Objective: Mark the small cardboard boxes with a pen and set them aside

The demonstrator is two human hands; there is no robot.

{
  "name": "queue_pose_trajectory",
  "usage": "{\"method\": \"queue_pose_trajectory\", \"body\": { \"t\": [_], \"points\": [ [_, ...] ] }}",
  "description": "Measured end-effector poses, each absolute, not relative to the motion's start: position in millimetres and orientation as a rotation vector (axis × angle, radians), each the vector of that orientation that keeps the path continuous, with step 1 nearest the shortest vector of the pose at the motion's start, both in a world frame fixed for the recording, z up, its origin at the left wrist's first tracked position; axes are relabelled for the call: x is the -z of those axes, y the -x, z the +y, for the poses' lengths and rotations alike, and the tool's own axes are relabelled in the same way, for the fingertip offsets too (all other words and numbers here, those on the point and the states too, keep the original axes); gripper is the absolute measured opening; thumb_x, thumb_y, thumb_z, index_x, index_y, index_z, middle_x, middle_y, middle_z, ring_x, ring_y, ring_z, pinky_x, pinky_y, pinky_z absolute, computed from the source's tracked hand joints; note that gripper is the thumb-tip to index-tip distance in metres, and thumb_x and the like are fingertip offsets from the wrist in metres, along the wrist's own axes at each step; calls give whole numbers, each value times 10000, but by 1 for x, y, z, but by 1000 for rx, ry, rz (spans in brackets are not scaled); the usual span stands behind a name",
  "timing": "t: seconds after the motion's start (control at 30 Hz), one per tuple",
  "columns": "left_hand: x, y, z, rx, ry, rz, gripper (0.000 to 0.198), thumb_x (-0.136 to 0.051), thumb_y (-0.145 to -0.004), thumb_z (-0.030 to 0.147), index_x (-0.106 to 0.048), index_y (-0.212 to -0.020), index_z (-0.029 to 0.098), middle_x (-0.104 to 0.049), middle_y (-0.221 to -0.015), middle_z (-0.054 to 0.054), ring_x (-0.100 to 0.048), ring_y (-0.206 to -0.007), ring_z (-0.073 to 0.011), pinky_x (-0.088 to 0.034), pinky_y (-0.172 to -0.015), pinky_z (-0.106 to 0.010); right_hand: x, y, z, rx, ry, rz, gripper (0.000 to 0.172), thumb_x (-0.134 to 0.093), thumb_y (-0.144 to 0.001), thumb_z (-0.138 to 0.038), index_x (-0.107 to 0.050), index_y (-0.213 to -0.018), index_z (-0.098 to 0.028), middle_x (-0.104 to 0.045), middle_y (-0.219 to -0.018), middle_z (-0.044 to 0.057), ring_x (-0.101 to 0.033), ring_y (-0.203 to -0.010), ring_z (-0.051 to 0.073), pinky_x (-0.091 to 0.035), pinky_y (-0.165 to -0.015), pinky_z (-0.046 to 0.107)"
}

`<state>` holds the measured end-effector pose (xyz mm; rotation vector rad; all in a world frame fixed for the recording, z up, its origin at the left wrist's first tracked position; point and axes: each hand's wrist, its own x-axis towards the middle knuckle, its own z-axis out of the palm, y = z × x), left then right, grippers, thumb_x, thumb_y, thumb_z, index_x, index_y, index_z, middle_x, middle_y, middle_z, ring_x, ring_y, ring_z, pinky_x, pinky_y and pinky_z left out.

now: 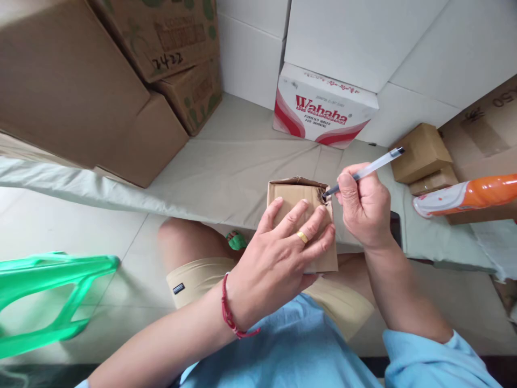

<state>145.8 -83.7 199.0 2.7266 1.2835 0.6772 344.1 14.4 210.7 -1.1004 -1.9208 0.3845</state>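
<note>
A small brown cardboard box (294,191) rests at the near edge of the cloth-covered surface, above my lap. My left hand (283,242) lies across its top with fingers spread, pressing it; the thumb is mostly hidden under the near side. Pinched in my right hand (361,207) is a pen (377,164) with a clear barrel and black end. Its tip touches the box's far right corner, where the cardboard is marked with dark scribble (321,195) and looks torn.
Behind stands a white and red Wahaha water carton (325,108). Large cardboard boxes (133,134) are stacked left. To the right are small boxes (422,153), an orange bottle (468,195) and a dark flat object (395,229) beside my wrist. A green plastic stool (60,261) stands on the floor.
</note>
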Motion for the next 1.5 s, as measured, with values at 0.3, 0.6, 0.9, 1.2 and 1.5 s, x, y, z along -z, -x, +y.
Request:
{"method": "queue_pose_trajectory", "body": {
  "t": [0.3,0.6,0.9,1.2,1.5],
  "points": [
    [-199,-146,-83,-677,-2712,1274,666,-819,-927,484,-631,-1512,227,-538,-1702,-86,-485,-1536,-376,-250,-1337,-607,-214,-348,15,-335,1037,-1969,260,-547,-1132,-442,-593,-962,-251,-598,-659,-45,-537,-511,107,-415,-528,262],
    [-198,-146,-82,-704,-2713,1271,647,-812,-936,482,-634,-1503,227,-547,-1696,-89,-490,-1531,-375,-262,-1322,-613,-216,-348,15,-383,1058,-1926,288,-572,-1119,-481,-611,-966,-240,-570,-657,-48,-534,-542,110,-421,-546,257],
    [-199,-146,-83,-697,-2710,1279,697,-834,-912,485,-622,-1523,226,-542,-1701,-77,-494,-1525,-374,-272,-1320,-616,-211,-346,19,-311,1058,-1905,230,-588,-1113,-441,-620,-989,-251,-573,-656,-43,-561,-543,119,-425,-548,271],
    [-197,-147,-82,-738,-2709,1288,645,-811,-932,456,-630,-1507,228,-632,-1610,-84,-522,-1511,-367,-275,-1323,-606,-219,-357,9,-115,1068,-1848,194,-618,-1099,-412,-656,-981,-264,-566,-638,-29,-556,-538,141,-420,-514,300],
    [-196,-148,-80,-782,-2706,1291,580,-809,-934,436,-653,-1449,219,-675,-1537,-99,-532,-1507,-372,-296,-1313,-621,-227,-352,1,-249,1067,-1994,183,-622,-1095,-365,-647,-964,-239,-588,-644,-47,-516,-498,99,-407,-497,251]
  ]
}}
